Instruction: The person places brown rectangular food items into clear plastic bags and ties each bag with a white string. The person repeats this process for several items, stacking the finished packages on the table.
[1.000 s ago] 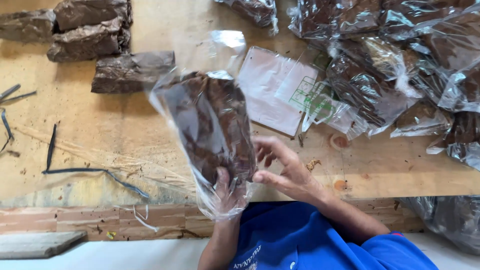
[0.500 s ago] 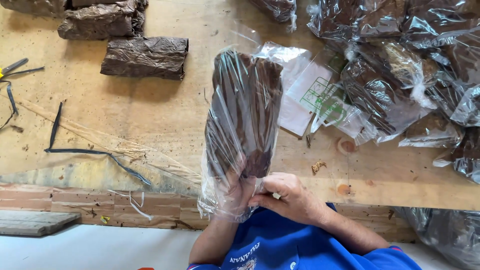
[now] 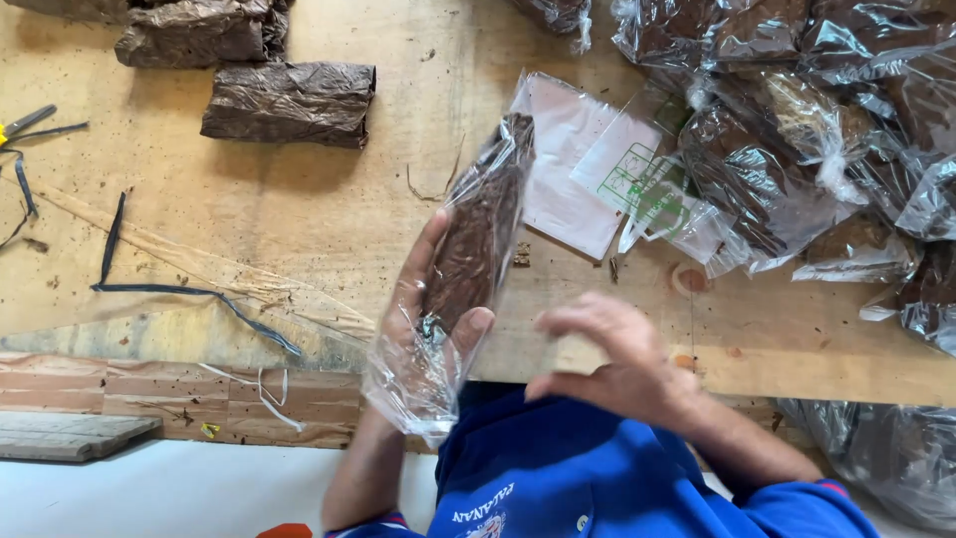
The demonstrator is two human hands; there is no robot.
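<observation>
Gripping a crinkly clear plastic bag of dark brown dried leaves (image 3: 468, 259) upright above the tabletop's near edge, the left hand (image 3: 423, 309) has its fingers clasped around it. Beside it the right hand (image 3: 622, 364) hovers, fingers loose and holding nothing. Farther off on the scuffed pale wooden tabletop (image 3: 299, 219) lie wrinkled brown leaf bundles (image 3: 289, 100).

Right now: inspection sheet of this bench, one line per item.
Surface: bare plywood table, leaf crumbs.
Job's things: clear bag of brown leaves, edge-on.
Clutter: wrapped brown bundles upper left; filled bags upper right; flat empty bags; dark strips.
Grippers: left hand grips the bag; right hand open, blurred, off it.
Cables: nothing seen.
Surroundings: brick ledge, tool handles at left edge.
</observation>
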